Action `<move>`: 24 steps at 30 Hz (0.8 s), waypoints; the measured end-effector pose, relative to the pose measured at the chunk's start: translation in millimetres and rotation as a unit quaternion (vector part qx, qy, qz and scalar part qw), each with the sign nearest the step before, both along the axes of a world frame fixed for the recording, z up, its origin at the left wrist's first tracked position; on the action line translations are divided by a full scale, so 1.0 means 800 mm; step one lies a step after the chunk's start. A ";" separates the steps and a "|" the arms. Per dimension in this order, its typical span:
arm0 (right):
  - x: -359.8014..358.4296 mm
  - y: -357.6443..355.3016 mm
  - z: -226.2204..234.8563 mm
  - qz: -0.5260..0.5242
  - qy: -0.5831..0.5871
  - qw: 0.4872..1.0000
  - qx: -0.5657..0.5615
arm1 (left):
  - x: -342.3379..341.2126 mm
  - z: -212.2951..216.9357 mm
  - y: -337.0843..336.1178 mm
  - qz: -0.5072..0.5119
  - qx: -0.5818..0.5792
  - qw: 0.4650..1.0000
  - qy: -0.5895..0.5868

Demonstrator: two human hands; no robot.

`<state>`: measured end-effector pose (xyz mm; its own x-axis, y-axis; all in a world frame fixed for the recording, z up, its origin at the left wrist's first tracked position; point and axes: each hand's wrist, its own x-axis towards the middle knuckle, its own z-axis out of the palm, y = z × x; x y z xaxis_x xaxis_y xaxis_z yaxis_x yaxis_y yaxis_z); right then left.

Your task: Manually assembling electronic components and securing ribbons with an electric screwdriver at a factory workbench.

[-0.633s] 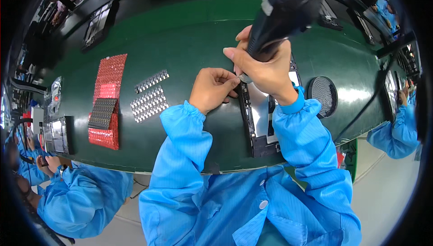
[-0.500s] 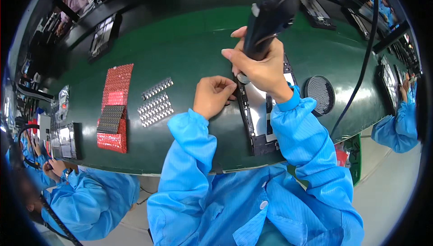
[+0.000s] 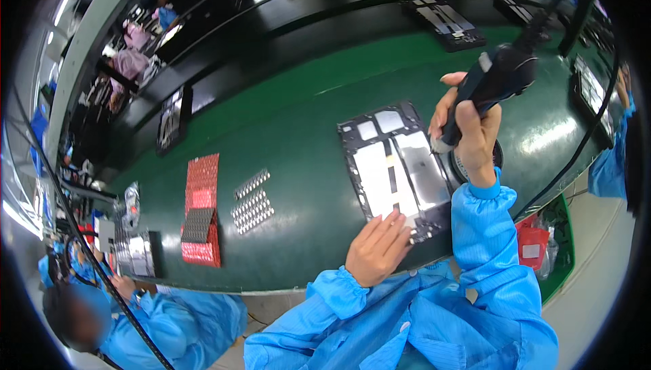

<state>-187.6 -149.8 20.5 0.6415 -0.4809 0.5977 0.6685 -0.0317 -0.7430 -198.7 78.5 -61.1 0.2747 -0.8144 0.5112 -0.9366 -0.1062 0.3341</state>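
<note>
My right hand [image 3: 477, 141] grips a black corded electric screwdriver [image 3: 500, 78], its tip pointing down and left by the right edge of a flat tablet-like device [image 3: 376, 170]. Whether the tip touches anything is hidden. Silver panels and a black frame make up the device, which lies flat on the green table. Across its near edge rests my left hand [image 3: 380, 251], fingers stretched out and holding nothing. A round dark dish [image 3: 499, 158] shows partly behind my right hand.
Left of the device lie sheets of small silver pieces [image 3: 253, 212] and a red bubble-wrap pouch [image 3: 202, 180] with a dark sheet on it. Similar devices [image 3: 444, 24] stand along the back. A green bin [image 3: 561, 251] is below the right edge. A co-worker [image 3: 183, 322] sits at left.
My right hand and the screwdriver have moved right, off the device's left edge. My left hand has gone from beside that edge to the near edge, its fingers now spread. The view has shifted.
</note>
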 end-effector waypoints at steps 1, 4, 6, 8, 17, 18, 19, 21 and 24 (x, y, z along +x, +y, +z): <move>-0.005 -0.007 -0.003 -0.022 0.047 0.997 -0.052 | 0.010 -0.006 -0.005 0.018 -0.001 1.000 0.006; -0.011 -0.007 -0.019 0.025 0.042 0.998 0.040 | 0.079 0.001 -0.031 0.058 0.018 0.997 -0.038; -0.021 0.002 -0.027 0.074 0.091 0.987 0.109 | 0.144 0.002 -0.055 0.097 0.006 0.993 -0.060; -0.026 0.006 -0.041 0.108 0.100 0.984 0.101 | 0.212 0.003 -0.083 0.159 0.020 0.984 -0.074; -0.011 0.024 -0.039 0.129 0.093 0.987 -0.005 | 0.368 -0.048 -0.093 0.428 -0.018 0.902 -0.053; -0.012 0.025 -0.042 0.138 0.123 0.983 0.019 | 0.354 -0.042 -0.090 0.410 -0.020 0.909 -0.068; -0.010 0.023 -0.056 0.125 0.146 0.981 -0.010 | 0.352 -0.047 -0.081 0.398 0.005 0.909 -0.123; -0.008 0.029 -0.063 0.126 0.154 0.979 0.046 | 0.322 -0.039 -0.089 0.363 -0.017 0.921 -0.137; -0.008 0.033 -0.041 0.066 0.198 0.977 0.040 | 0.259 -0.021 -0.104 0.355 0.094 0.929 -0.049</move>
